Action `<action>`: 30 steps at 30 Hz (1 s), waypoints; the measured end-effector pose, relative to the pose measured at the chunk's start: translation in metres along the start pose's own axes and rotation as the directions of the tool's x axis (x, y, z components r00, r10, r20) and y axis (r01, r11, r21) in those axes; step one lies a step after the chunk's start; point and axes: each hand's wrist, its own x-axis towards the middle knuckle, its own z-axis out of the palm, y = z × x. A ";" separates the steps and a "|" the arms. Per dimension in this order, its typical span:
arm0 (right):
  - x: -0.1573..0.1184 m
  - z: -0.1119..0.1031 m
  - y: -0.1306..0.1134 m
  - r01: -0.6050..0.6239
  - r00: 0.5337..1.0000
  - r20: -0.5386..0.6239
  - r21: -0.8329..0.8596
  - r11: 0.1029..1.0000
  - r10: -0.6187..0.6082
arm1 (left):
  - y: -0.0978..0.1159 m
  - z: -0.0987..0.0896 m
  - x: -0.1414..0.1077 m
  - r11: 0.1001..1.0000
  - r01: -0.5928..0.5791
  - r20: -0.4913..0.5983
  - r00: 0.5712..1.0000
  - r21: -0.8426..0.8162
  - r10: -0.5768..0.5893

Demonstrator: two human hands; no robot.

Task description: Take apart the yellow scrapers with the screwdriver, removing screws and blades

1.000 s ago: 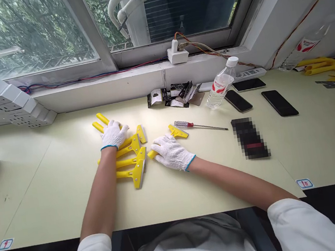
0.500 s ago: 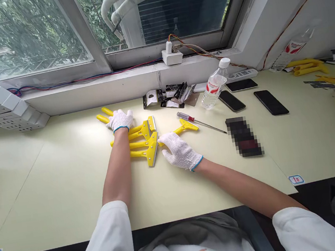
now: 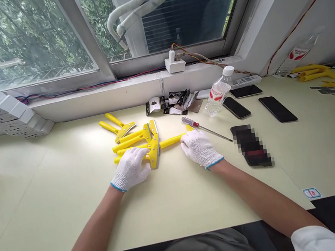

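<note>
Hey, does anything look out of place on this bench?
The yellow scrapers lie in a jumbled heap by the left hand, crossing each other with their handles pointing different ways. One more reaches out from the heap to the right hand. Nothing looks spilled or broken.

The one view comes from a camera worn on the person's head, facing forward and tilted down across a pale yellow workbench [image 3: 57,207] toward a window [image 3: 18,38]. It sits close above the work: the left hand [image 3: 130,169] and the right hand [image 3: 200,148] occupy the lower middle of the view, with both forearms reaching in from the bottom edge. A white sleeve [image 3: 316,239] cuts across the lower right corner, while the window sill [image 3: 95,100] runs across the upper part.
</note>
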 end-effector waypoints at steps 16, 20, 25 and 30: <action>0.020 -0.013 0.096 -0.325 0.939 -0.092 0.075 0.943 0.331 | 0.011 -0.001 -0.013 0.976 0.140 0.087 0.988 -0.164 -0.127; 0.022 -0.011 0.095 -0.330 0.938 -0.045 0.183 0.926 0.344 | 0.049 -0.017 -0.018 0.609 0.290 0.167 0.953 -0.738 -0.253; 0.014 -0.027 0.085 -0.333 0.933 0.007 0.395 0.856 0.360 | 0.077 -0.004 -0.016 -0.172 0.523 0.536 0.844 -0.835 -0.037; 0.002 -0.059 0.083 -0.286 0.937 0.021 0.621 0.730 0.349 | 0.078 0.027 -0.013 -0.232 0.538 0.564 0.824 -0.810 -0.058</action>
